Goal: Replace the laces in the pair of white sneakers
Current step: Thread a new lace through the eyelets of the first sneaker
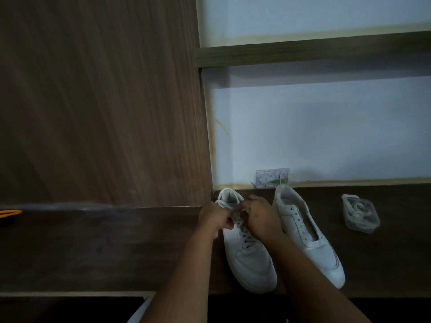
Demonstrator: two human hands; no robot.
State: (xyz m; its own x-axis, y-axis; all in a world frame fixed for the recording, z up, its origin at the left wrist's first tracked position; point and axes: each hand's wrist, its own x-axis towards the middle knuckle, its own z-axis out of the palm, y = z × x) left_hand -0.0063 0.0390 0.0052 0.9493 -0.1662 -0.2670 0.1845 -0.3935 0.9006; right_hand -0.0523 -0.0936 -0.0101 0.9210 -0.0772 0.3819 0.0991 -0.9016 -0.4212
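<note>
Both hands [238,217] pinch flat white lace [224,202] over smooth leather sneaker [249,257].

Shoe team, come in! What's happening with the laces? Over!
Both hands, left hand and right hand, pinching the lace on the left sneaker. Right sneaker unlaced. Nothing in the way.

Both hands [238,217] on sneaker lace [235,214]
</note>
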